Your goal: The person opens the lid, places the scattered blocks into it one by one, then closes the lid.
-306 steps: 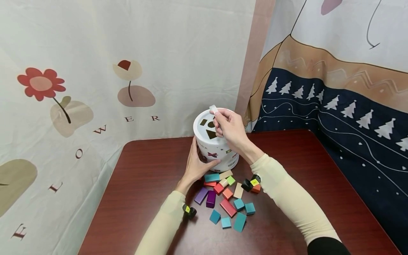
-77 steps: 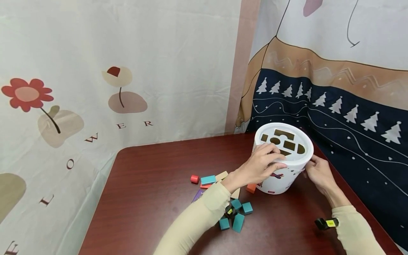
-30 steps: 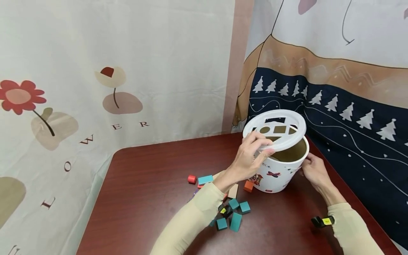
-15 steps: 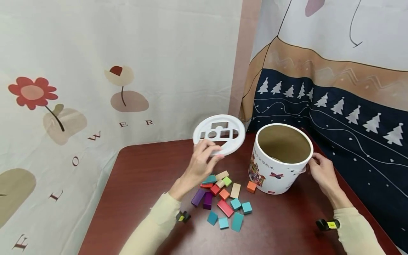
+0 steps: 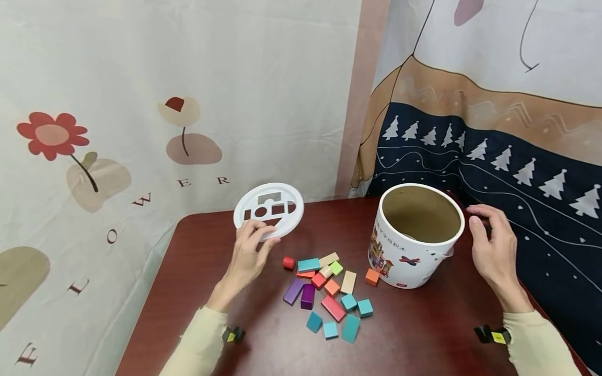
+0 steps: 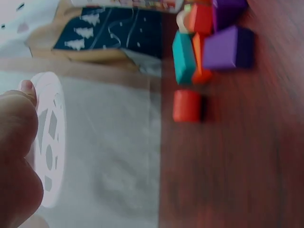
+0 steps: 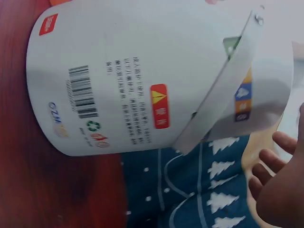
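Observation:
My left hand (image 5: 244, 256) pinches the near edge of a white round lid (image 5: 284, 228) with shaped cutouts, thumb and fingers on its rim. The lid is tilted, held above the table's back left part. In the left wrist view the lid (image 6: 53, 197) shows almost edge-on beside the hand (image 6: 16, 156). A white printed bucket (image 5: 400, 266) stands uncovered at the right, its brown inside showing. My right hand (image 5: 496, 256) is just right of the bucket, fingers loosely bent and holding nothing. The right wrist view shows the bucket's white strap handle (image 7: 218, 95) against its side.
Several coloured blocks lie mid-table, including a red cylinder (image 5: 289, 262), a purple block (image 5: 308, 296) and teal blocks (image 5: 350, 328). An orange block (image 5: 372, 277) sits by the bucket's base. A printed curtain (image 5: 282, 104) hangs behind the table (image 5: 188, 292).
My left hand has lifted the lid off the bucket and carried it left, past the blocks. The right hand has let go of the bucket's side and moved slightly right.

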`<state>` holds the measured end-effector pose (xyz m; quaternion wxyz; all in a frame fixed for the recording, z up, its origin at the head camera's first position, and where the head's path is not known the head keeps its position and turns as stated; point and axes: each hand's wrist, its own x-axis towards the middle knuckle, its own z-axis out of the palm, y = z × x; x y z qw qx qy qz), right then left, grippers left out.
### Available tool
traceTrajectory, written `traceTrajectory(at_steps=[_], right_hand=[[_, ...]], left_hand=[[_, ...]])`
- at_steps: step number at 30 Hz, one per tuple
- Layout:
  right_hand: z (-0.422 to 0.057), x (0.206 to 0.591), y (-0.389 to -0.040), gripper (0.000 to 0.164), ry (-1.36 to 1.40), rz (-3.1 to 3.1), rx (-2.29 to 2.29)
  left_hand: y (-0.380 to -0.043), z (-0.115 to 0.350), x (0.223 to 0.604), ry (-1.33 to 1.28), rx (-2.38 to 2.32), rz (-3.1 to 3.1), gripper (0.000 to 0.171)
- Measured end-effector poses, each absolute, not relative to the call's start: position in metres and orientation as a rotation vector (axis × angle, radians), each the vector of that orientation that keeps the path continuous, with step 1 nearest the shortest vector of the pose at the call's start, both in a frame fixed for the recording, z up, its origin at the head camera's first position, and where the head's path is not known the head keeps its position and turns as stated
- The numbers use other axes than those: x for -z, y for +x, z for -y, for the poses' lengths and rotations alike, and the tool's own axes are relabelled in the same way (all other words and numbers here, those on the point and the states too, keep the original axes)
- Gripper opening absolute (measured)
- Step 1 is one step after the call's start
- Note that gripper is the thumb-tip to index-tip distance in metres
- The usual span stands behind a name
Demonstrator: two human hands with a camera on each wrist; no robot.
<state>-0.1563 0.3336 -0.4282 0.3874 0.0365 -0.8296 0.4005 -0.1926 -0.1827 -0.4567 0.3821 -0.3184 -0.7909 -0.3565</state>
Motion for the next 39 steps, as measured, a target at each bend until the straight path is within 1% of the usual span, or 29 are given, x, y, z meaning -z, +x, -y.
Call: traceTrajectory(at_steps=[4, 9, 12, 15, 21, 28, 39], right_hand=[[-0.325, 0.413, -0.154, 0.033, 0.405, 2.057, -0.875], [-0.306, 0.399, -0.149, 0.049, 0.753, 2.023, -0.737], [-0.297, 0.397, -0.149, 0.059, 0.898, 2.028, -0.67], [-0.295, 0.401, -0.151, 0.061, 0.986, 2.076, -0.632], [-0.296, 0.408, -0.153, 0.063, 1.019, 2.192, -0.542], [-0.297, 0.414, -0.157, 0.051, 1.007, 2.203, -0.451], [-0.293, 0.419, -0.162, 0.05, 1.025, 2.089, -0.378]], left_hand=[[-0.19, 0.206, 0.471, -0.723, 0.912, 2.065, 0.031], [-0.188, 0.233, 0.487, -0.633, 0.893, 2.105, 0.029], [-0.187, 0.247, 0.493, -0.593, 0.882, 2.119, 0.028], [-0.186, 0.26, 0.5, -0.551, 0.872, 2.14, 0.028], [-0.188, 0.287, 0.516, -0.448, 0.861, 2.206, 0.027], [-0.194, 0.308, 0.532, -0.39, 0.818, 2.287, 0.024], [-0.196, 0.329, 0.552, -0.276, 0.765, 2.408, 0.022]])
